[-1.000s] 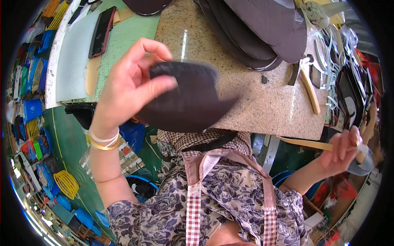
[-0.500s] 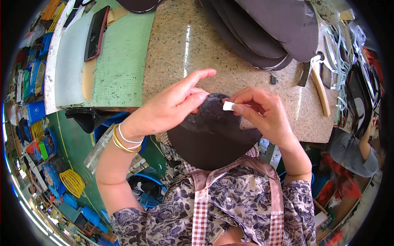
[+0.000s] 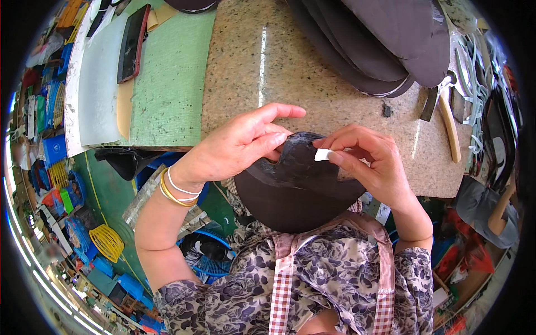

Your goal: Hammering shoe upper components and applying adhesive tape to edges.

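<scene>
A small shoe-making workshop is shown: a speckled granite worktop [image 3: 335, 72] is stacked with dark grey sole-shaped pieces [image 3: 385, 39], a wooden-handled hammer [image 3: 446, 120] is laid beside them, and a green cutting mat [image 3: 167, 84] is spread alongside.

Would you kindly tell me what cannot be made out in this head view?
- Underside of the dark oval sole-shaped piece: turned away from the camera.
- Small white strip: mostly covered by the right hand; its kind is unclear.
- Left hand thumb tip: behind the piece.
- Stack of dark flat pieces: cut off by the top edge.
</scene>
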Demonstrator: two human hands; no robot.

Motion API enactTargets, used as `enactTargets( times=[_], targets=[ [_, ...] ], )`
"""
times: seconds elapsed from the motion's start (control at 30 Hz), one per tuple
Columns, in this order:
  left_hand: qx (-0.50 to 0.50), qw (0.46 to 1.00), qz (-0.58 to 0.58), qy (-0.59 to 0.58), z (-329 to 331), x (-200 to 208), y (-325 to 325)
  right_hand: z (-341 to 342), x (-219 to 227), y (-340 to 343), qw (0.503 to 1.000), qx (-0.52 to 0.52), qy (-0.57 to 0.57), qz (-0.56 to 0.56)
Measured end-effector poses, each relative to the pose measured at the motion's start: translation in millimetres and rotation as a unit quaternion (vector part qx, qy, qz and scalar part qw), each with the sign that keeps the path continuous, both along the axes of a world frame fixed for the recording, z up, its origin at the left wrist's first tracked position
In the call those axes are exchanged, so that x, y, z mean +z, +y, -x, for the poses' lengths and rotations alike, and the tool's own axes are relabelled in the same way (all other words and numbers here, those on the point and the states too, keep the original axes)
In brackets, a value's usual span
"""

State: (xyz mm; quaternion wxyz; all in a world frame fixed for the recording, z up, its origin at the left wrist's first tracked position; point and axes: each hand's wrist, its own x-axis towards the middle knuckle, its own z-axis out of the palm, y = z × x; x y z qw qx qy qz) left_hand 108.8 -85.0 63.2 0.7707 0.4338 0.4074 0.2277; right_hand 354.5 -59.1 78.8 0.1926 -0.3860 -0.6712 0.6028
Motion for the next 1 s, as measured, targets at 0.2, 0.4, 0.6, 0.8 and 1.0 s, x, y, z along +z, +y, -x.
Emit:
enactTargets(
  times=[0.2, 0.4, 0.6, 0.8, 1.0],
  targets=[
    [0.003, 1.000, -0.002, -0.002, -1.3, -3.1, -2.4, -0.1, 0.6, -1.9, 1.000, 0.005, 0.001, -0.008],
    [0.009, 0.998, -0.040, 0.038, -5.7, -1.0, -6.3, 0.3, 2.7, -3.6, 1.000, -0.005, -0.007, 0.010],
    [0.016, 0.988, -0.087, 0.126, -12.9, 4.3, -14.4, 1.0, 3.8, -4.6, 1.000, -0.006, -0.012, 0.001],
    [0.019, 0.994, -0.084, 0.063, -7.4, 6.9, -13.7, 1.5, 4.6, -4.4, 1.000, -0.006, -0.004, -0.004],
    [0.003, 0.983, -0.140, 0.122, -10.0, 6.2, -15.7, 1.8, 4.8, -5.8, 1.000, -0.005, -0.003, -0.011]
  ],
)
